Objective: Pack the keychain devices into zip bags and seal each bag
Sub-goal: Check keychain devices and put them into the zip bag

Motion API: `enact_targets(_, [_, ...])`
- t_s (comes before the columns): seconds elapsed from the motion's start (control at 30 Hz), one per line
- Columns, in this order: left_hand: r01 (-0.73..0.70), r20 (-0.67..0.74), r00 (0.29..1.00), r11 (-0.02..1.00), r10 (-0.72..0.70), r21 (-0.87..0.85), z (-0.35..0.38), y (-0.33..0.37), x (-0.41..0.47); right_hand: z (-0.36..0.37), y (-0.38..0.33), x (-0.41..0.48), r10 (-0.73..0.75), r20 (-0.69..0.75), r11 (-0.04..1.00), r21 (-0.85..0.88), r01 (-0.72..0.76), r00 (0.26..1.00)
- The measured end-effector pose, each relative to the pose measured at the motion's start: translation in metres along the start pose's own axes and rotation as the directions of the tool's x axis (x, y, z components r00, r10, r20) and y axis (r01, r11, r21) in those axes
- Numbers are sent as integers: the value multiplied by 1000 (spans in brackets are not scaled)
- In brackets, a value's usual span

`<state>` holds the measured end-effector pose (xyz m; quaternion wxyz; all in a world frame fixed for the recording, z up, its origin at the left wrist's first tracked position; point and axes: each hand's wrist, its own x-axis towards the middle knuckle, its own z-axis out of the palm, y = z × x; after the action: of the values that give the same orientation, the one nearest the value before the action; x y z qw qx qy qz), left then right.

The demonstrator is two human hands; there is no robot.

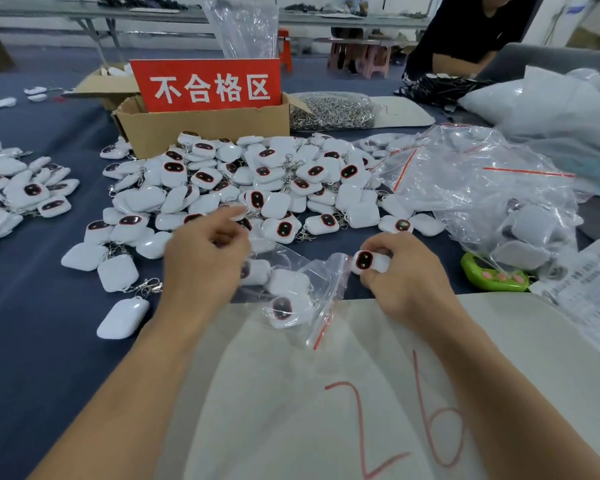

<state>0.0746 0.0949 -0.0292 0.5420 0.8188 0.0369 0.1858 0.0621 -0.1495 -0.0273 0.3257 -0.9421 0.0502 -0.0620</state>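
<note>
Head view, nearest first: a white sheet with a red "26" lies under both forearms, its lower part cut off by the frame. On its far edge sits a clear zip bag with a red seal strip, holding several white keychain devices; how many is hard to count through the crumpled plastic. The left hand rests at the bag's left end with its fingers curled, but its back hides whether they pinch the plastic, so I cannot tell. The right hand pinches one device, dark face up, just beside the bag's mouth. A green gadget lies to the right, partly under a heap of clear bags. Beyond the hands a loose pile of devices spreads over the blue table. Behind it stands a cardboard box bearing a red sign, with a mound of metal rings beside it. Farthest back, a person in black is cut off at the top edge.
</note>
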Motion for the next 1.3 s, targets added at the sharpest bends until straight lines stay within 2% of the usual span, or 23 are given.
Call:
enact_targets(0.1, [99, -297, 935, 947, -194, -305, -8, 1, 10, 2, 0, 0, 11, -17, 989, 150, -9, 1000])
enact_targets(0.17, [105, -366, 898, 928, -243, -357, -9, 2, 10, 5, 0, 0, 26, -70, 982, 188, -12, 997])
enact_targets(0.23, [73, -361, 917, 962, -169, -265, -6, 4, 5, 5, -2, 1, 76, -126, 958, 285, -37, 989])
enact_targets(0.3, [42, -262, 962, 992, -72, -119, -1, 6, 0, 3, -3, 2, 116, -144, 905, 422, -45, 983])
enact_targets(0.37, [50, -109, 993, 986, -33, 160, 5, 4, -3, 0, -4, 2, 142, -103, 841, 538, -65, 984])
enact_targets(0.43, [15, -11, 1000, 823, -10, 568, 9, 3, -7, -2, -4, 4, 181, 2, 747, 650, -139, 984])
enact_targets(0.47, [-1, -2, 1000, 757, 3, 653, 10, 3, -8, -4, -5, 5, 204, 68, 686, 702, -192, 977])
enact_targets(0.5, [2, -16, 1000, 739, 12, 674, 11, 4, -9, -5, -6, 6, 224, 125, 613, 753, -240, 966])
enact_targets(0.57, [28, -82, 996, 777, 30, 628, 11, 7, -10, -8, -9, 6, 249, 191, 481, 827, -292, 950])
enact_targets(0.63, [21, -132, 989, 840, 61, 542, 12, 10, -11, -9, -11, 5, 242, 211, 426, 854, -299, 947])
enact_targets(0.7, [-41, -150, 980, 873, 129, 486, 16, 15, -15, -7, -13, 4, 222, 210, 421, 860, -288, 952])
enact_targets(0.83, [-158, -110, 965, 866, 237, 473, 26, 20, -27, -3, -15, 3, 186, 162, 458, 858, -231, 969])
enact_targets(0.97, [-165, -85, 969, 865, 232, 473, 30, 19, -27, -3, -12, 1, 94, 112, 511, 847, -145, 989])
enact_targets(1.2, [-142, -74, 977, 865, 202, 482, 30, 19, -26, -6, -14, -1, 43, 137, 501, 854, -140, 990])
enact_targets(1.3, [-127, -80, 979, 868, 188, 480, 30, 20, -26, -8, -15, -2, 17, 122, 535, 838, -112, 992])
